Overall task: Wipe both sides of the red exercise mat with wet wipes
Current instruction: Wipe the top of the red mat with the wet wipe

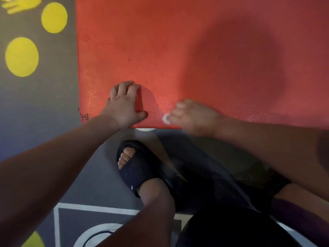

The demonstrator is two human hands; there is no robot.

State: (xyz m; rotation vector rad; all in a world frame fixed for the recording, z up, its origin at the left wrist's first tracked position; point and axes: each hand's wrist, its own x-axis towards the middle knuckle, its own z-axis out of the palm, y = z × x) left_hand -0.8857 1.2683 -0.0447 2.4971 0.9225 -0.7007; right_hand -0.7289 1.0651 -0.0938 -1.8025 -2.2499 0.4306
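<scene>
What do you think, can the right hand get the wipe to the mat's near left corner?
Probably not straight across. The left hand rests on the mat between that corner and the right hand holding the wipe, so it would likely have to lift or shift first.

the floor (35, 107) is a dull matt grey, brownish toward the top left and cooler, bluish grey lower down. two solid yellow circles (21, 57) are painted on it at the left, one above the other, and part of another yellow shape (19, 3) is cut off at the top left corner. near the bottom a white line (92, 207) makes the corner of a box, with a white ring (89, 232) inside it and a yellow patch (34, 240) at the bottom left edge. the light is dim and soft
</scene>
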